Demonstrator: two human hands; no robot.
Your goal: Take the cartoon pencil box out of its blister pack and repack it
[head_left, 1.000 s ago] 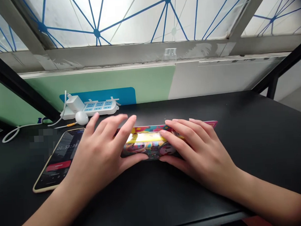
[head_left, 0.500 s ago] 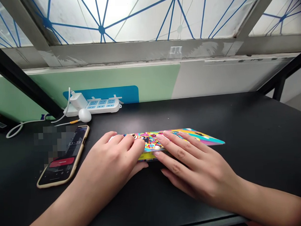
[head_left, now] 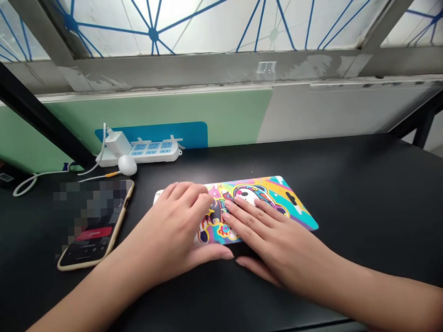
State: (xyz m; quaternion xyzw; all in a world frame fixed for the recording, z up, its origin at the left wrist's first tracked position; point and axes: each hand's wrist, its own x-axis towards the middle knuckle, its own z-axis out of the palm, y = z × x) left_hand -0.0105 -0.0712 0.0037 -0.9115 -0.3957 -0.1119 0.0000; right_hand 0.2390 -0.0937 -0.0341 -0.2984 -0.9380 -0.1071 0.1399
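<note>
A flat box with a bright cartoon lid (head_left: pixel 277 198) lies closed on the black table (head_left: pixel 353 190). My left hand (head_left: pixel 176 225) rests flat on its left part, fingers stretched out over the lid and thumb along the near edge. My right hand (head_left: pixel 271 237) lies flat on the middle of the lid, fingers spread and pointing left toward the other hand, thumb at the near edge. Neither hand grips anything.
A phone (head_left: pixel 95 228) in a tan case lies face up left of the box. Behind it a white power strip (head_left: pixel 148 151) with a charger and cable sits against the green wall, next to a small white round object (head_left: pixel 127 165). Black frame struts stand at both sides.
The lid, standing nearly upright a second ago, has been lowered flat onto the box. Both hands followed it down and now press on top.
</note>
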